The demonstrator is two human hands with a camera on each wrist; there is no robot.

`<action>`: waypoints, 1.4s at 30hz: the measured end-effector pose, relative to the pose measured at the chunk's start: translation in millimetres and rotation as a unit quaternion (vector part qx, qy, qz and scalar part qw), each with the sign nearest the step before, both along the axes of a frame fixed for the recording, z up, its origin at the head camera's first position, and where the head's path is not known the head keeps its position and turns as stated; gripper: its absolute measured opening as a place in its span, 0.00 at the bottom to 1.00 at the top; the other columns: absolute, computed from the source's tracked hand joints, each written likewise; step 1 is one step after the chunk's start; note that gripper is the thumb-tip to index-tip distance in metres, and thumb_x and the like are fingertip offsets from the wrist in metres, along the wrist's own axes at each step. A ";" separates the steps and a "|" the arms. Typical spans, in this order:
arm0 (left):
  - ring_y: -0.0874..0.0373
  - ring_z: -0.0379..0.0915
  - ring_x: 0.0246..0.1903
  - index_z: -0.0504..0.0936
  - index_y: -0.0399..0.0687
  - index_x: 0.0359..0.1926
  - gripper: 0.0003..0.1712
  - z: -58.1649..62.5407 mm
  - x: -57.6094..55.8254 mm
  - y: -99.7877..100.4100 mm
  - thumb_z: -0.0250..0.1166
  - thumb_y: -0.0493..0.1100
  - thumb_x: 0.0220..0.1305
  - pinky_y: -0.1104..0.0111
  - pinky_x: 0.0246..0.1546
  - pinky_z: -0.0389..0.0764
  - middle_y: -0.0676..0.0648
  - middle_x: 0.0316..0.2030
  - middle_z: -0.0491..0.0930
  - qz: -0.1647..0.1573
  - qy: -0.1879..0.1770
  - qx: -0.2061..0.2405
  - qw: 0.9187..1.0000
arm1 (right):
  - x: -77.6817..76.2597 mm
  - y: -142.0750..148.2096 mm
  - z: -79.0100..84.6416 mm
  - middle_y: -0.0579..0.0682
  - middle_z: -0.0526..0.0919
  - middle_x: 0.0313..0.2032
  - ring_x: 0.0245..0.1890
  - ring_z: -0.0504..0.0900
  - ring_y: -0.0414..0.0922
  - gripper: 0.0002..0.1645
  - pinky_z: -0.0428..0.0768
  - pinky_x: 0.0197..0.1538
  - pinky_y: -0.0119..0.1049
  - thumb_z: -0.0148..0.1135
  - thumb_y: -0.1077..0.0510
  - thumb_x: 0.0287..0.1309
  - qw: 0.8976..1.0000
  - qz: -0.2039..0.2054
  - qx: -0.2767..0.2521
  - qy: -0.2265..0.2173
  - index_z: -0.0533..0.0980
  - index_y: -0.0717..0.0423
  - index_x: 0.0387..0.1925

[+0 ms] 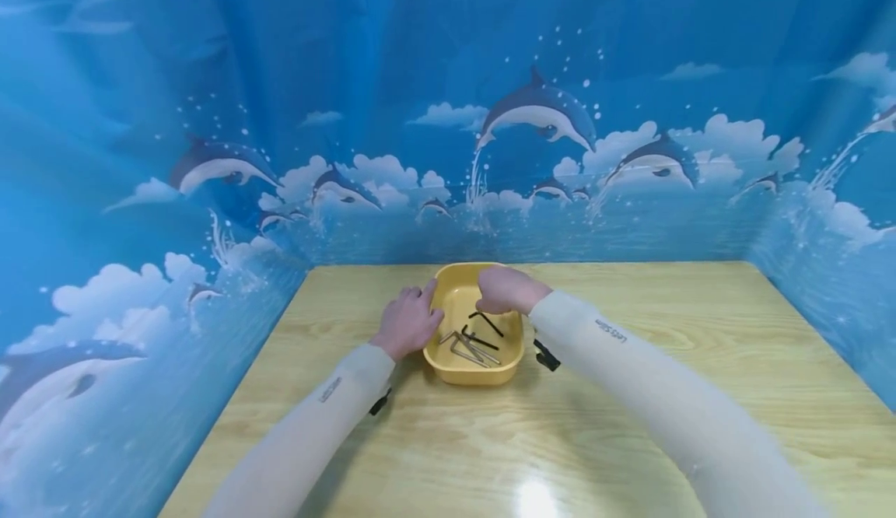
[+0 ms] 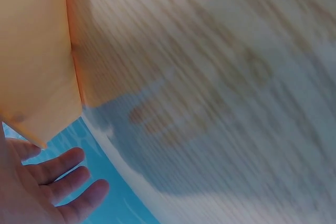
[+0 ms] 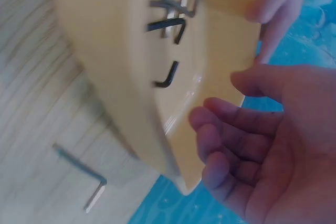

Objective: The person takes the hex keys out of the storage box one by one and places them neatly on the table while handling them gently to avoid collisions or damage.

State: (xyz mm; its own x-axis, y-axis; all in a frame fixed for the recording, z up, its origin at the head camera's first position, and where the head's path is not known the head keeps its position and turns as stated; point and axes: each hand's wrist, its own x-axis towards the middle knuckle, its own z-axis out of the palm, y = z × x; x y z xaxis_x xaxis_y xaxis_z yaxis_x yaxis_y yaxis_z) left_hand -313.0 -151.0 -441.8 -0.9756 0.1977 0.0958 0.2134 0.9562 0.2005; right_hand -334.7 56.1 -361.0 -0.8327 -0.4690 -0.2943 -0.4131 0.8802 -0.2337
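A yellow plastic bin [image 1: 473, 376] stands on the table, with several L-shaped hex keys, black and silver, lying loose inside. One black hex key [image 1: 491, 323] lies nearest the right hand. My left hand [image 1: 408, 321] rests against the bin's left side, its index finger at the rim; in the left wrist view its other fingers [image 2: 65, 182] extend outside the bin. Over the bin's far right part hovers my right hand [image 1: 509, 290]. Its thumb stands apart from loosely bent fingers [image 3: 210, 135], and nothing shows between them.
Another hex key [image 3: 84, 169] lies on the table outside the bin, visible in the right wrist view. The wood-grain table [image 1: 630, 456] meets a blue dolphin-print curtain [image 1: 434, 75] at the back and sides. Both forearms wear pale sleeves [image 1: 630, 355].
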 end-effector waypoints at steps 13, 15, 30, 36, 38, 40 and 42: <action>0.37 0.65 0.67 0.55 0.51 0.79 0.38 -0.6 -0.1 -1.7 0.48 0.58 0.74 0.41 0.63 0.71 0.34 0.66 0.71 -0.008 0.013 0.001 1.000 | -19.5 -18.9 -14.9 0.55 0.84 0.30 0.14 0.69 0.39 0.03 0.68 0.19 0.30 0.56 0.64 0.65 0.997 -0.054 0.023 -0.054 0.76 0.58 0.36; 0.37 0.64 0.68 0.55 0.51 0.79 0.38 1.2 0.3 -2.5 0.48 0.58 0.74 0.41 0.64 0.70 0.35 0.66 0.71 -0.002 0.008 -0.005 1.000 | -19.7 -22.5 -15.0 0.57 0.85 0.34 0.13 0.68 0.39 0.07 0.67 0.19 0.31 0.54 0.64 0.66 0.996 -0.059 0.027 -0.065 0.77 0.59 0.42; 0.39 0.64 0.68 0.55 0.48 0.79 0.38 3.4 -0.9 -0.9 0.43 0.59 0.76 0.43 0.63 0.72 0.35 0.67 0.71 -0.014 0.003 -0.036 0.999 | -17.0 -34.5 -25.3 0.50 0.78 0.29 0.25 0.74 0.42 0.08 0.73 0.27 0.33 0.55 0.62 0.70 0.995 -0.032 0.093 -0.030 0.79 0.54 0.34; 0.39 0.64 0.68 0.53 0.47 0.79 0.39 2.4 2.4 -1.6 0.45 0.59 0.75 0.43 0.63 0.72 0.35 0.67 0.71 -0.016 -0.002 -0.045 0.999 | -18.4 -40.6 -27.0 0.49 0.78 0.31 0.27 0.73 0.43 0.07 0.74 0.28 0.33 0.58 0.64 0.67 0.992 -0.008 0.121 -0.018 0.83 0.56 0.37; 0.39 0.65 0.68 0.53 0.47 0.79 0.39 2.9 2.1 -1.4 0.45 0.59 0.75 0.43 0.63 0.72 0.35 0.67 0.71 -0.015 0.001 -0.048 0.999 | -18.7 -41.1 -26.1 0.49 0.79 0.32 0.28 0.74 0.43 0.07 0.75 0.29 0.33 0.61 0.64 0.65 0.992 -0.002 0.124 -0.015 0.83 0.56 0.40; 0.39 0.64 0.68 0.53 0.47 0.79 0.39 3.9 2.0 -0.7 0.45 0.59 0.75 0.43 0.63 0.72 0.35 0.67 0.70 -0.014 -0.001 -0.049 0.999 | -18.1 -40.7 -24.7 0.48 0.80 0.34 0.31 0.75 0.43 0.06 0.77 0.32 0.33 0.63 0.65 0.63 0.992 0.001 0.126 -0.011 0.84 0.55 0.39; 0.39 0.64 0.68 0.53 0.47 0.79 0.39 5.1 1.6 0.3 0.44 0.60 0.75 0.43 0.64 0.72 0.35 0.67 0.70 -0.014 -0.004 -0.050 0.999 | -16.9 -39.7 -23.1 0.49 0.81 0.34 0.32 0.77 0.44 0.06 0.80 0.35 0.33 0.64 0.66 0.61 0.993 -0.004 0.120 -0.007 0.84 0.55 0.37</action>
